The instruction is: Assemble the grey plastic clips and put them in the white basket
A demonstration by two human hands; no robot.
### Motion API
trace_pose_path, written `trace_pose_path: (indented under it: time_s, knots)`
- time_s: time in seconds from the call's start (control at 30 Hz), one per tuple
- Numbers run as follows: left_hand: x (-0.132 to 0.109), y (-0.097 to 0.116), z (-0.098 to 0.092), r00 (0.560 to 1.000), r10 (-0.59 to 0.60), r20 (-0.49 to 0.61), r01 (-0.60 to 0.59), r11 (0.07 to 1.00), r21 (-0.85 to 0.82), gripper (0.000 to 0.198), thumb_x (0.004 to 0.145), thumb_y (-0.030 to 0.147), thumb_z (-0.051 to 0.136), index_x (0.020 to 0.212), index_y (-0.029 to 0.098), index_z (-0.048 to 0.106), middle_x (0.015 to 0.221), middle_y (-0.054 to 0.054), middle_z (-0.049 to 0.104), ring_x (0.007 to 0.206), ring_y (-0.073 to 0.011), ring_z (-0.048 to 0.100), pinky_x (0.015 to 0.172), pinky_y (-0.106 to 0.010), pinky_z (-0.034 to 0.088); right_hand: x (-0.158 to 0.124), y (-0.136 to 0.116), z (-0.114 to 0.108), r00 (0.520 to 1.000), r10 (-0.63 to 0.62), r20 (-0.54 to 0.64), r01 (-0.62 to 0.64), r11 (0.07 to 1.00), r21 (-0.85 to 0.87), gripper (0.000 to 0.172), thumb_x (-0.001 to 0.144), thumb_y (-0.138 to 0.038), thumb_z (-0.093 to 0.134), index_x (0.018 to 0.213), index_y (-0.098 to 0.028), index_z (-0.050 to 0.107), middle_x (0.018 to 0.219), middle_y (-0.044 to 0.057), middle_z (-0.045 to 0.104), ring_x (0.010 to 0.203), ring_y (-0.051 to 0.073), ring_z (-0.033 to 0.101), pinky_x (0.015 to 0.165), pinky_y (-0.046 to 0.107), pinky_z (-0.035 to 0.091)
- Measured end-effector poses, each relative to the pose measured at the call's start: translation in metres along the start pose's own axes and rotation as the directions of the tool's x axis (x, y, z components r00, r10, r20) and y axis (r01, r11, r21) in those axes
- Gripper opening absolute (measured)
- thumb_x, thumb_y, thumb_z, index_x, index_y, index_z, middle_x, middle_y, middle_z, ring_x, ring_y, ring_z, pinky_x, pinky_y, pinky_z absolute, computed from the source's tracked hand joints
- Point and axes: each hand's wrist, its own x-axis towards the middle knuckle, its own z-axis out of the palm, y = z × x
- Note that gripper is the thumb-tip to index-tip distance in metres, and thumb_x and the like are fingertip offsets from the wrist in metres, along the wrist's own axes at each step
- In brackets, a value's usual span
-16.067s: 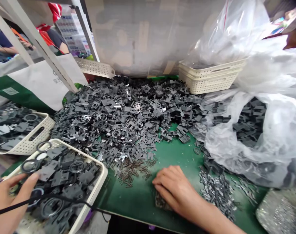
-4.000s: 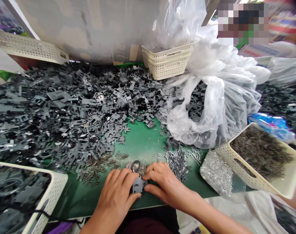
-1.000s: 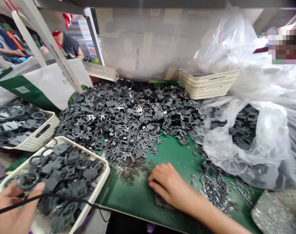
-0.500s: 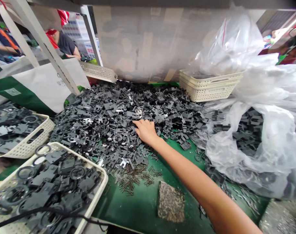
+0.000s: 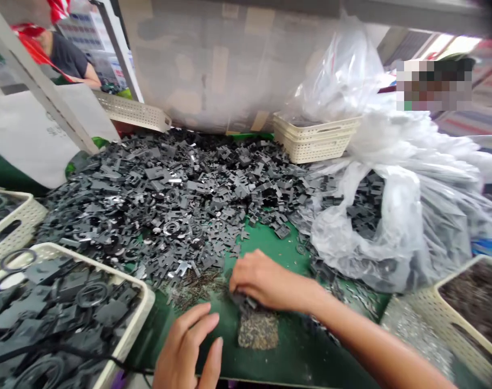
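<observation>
My right hand [image 5: 256, 278] is curled, palm down, over the far part of a speckled stone block [image 5: 257, 330]. Its fingers close on a dark grey plastic part [image 5: 248, 302], mostly hidden beneath them. At the near edge, my left hand [image 5: 191, 346] is open and holds nothing, fingers apart, left of the block. Small brown coil springs [image 5: 197, 286] lie scattered on the green table top [image 5: 294, 351] beyond it. Behind both hands spreads a wide heap of dark grey plastic parts [image 5: 181, 194], mixed with rings and shiny metal pieces.
A cream basket [image 5: 146, 305] full of grey parts and rings stands at left, a black cable across it. Stacked cream baskets [image 5: 314, 146] are at the back. Clear plastic bags [image 5: 432, 216] bulge at right, near a basket of small brown pieces [image 5: 476, 308]. A person's arm [image 5: 92, 75] shows back left.
My right hand has drawn back from the heap to the stone block with a dark grey part. My left hand has come into view. The camera view has shifted right.
</observation>
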Motion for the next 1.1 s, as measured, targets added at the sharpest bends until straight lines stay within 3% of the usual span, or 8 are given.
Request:
trace_pose_path:
  time_s: [0.1, 0.23, 0.37, 0.43, 0.5, 0.67, 0.83, 1.1]
  knots:
    - [0.008, 0.004, 0.028, 0.978, 0.183, 0.100, -0.185, 0.983, 0.007, 0.037, 0.089, 0.027, 0.049, 0.124, 0.014, 0.049, 0.121, -0.013, 0.063, 0.114, -0.0217, 0.058, 0.091, -0.033, 0.051, -0.034, -0.027, 0.025, 0.999, -0.022, 0.026, 0.027, 0.982, -0.187, 0.014, 0.096, -0.024, 0.049, 0.095, -0.022, 0.063, 0.094, 0.004, 0.064, 0.085, 0.019, 0.050, 0.074, 0.033, 0.034]
    - [0.007, 0.007, 0.056, 0.946, 0.287, 0.151, -0.295, 0.955, 0.030, 0.044, 0.092, 0.025, 0.045, 0.132, 0.008, 0.042, 0.122, -0.013, 0.063, 0.117, -0.0208, 0.055, 0.103, -0.036, 0.039, -0.066, -0.030, 0.041, 0.990, 0.085, -0.115, -0.095, 0.992, -0.085, 0.022, 0.097, -0.017, 0.042, 0.114, -0.022, 0.056, 0.105, 0.004, 0.063, 0.090, 0.018, 0.050, 0.077, 0.032, 0.034]
    - [0.006, 0.015, 0.062, 0.944, 0.259, 0.202, -0.267, 0.964, 0.011, 0.035, 0.091, 0.026, 0.049, 0.125, 0.017, 0.051, 0.105, -0.006, 0.068, 0.100, -0.0193, 0.061, 0.100, -0.037, 0.036, -0.101, -0.005, 0.034, 0.853, 0.406, -0.329, -0.444, 0.895, -0.046, 0.021, 0.092, -0.011, 0.045, 0.104, -0.019, 0.061, 0.097, 0.005, 0.065, 0.089, 0.019, 0.050, 0.077, 0.034, 0.029]
    - [0.005, 0.021, 0.061, 0.945, 0.244, 0.220, -0.252, 0.968, 0.010, 0.029, 0.090, 0.026, 0.051, 0.119, 0.021, 0.055, 0.099, -0.003, 0.068, 0.094, -0.0190, 0.062, 0.098, -0.037, 0.035, -0.115, 0.008, 0.034, 0.771, 0.541, -0.335, -0.612, 0.776, -0.153, 0.012, 0.091, -0.015, 0.053, 0.092, -0.020, 0.064, 0.087, 0.005, 0.065, 0.085, 0.022, 0.048, 0.073, 0.035, 0.027]
    - [0.008, 0.027, 0.059, 0.948, 0.228, 0.222, -0.237, 0.971, 0.018, 0.029, 0.090, 0.028, 0.052, 0.117, 0.021, 0.055, 0.100, -0.004, 0.066, 0.094, -0.0194, 0.060, 0.099, -0.037, 0.033, -0.123, 0.017, 0.038, 0.739, 0.603, -0.301, -0.672, 0.693, -0.262, 0.010, 0.089, -0.019, 0.058, 0.080, -0.020, 0.064, 0.079, 0.005, 0.063, 0.083, 0.024, 0.047, 0.070, 0.035, 0.025]
    - [0.052, 0.022, 0.061, 0.969, 0.063, 0.237, -0.099, 0.985, 0.141, 0.021, 0.094, 0.028, 0.044, 0.106, 0.023, 0.060, 0.098, -0.004, 0.066, 0.094, -0.0209, 0.059, 0.091, -0.039, 0.035, -0.119, 0.019, 0.048, 0.768, 0.596, -0.235, -0.640, 0.704, -0.308, 0.016, 0.090, -0.021, 0.056, 0.075, -0.018, 0.060, 0.076, 0.005, 0.062, 0.082, 0.023, 0.046, 0.068, 0.035, 0.023]
    - [0.109, -0.004, 0.083, 0.943, -0.086, 0.323, -0.013, 0.956, 0.293, 0.022, 0.088, 0.028, 0.053, 0.106, 0.020, 0.063, 0.093, -0.007, 0.066, 0.087, -0.0264, 0.058, 0.077, -0.039, 0.039, -0.118, 0.013, 0.046, 0.769, 0.594, -0.237, -0.635, 0.751, -0.180, 0.016, 0.095, -0.017, 0.046, 0.084, -0.018, 0.056, 0.080, 0.004, 0.060, 0.078, 0.021, 0.047, 0.068, 0.034, 0.025]
    - [0.110, -0.012, 0.084, 0.915, -0.099, 0.391, -0.007, 0.965, 0.262, 0.015, 0.087, 0.021, 0.050, 0.091, 0.024, 0.065, 0.094, -0.006, 0.063, 0.089, -0.0249, 0.056, 0.080, -0.039, 0.038, -0.122, -0.002, 0.045, 0.738, 0.606, -0.297, -0.552, 0.795, 0.252, 0.014, 0.096, -0.019, 0.044, 0.086, -0.019, 0.053, 0.083, 0.003, 0.060, 0.080, 0.019, 0.049, 0.074, 0.033, 0.036]
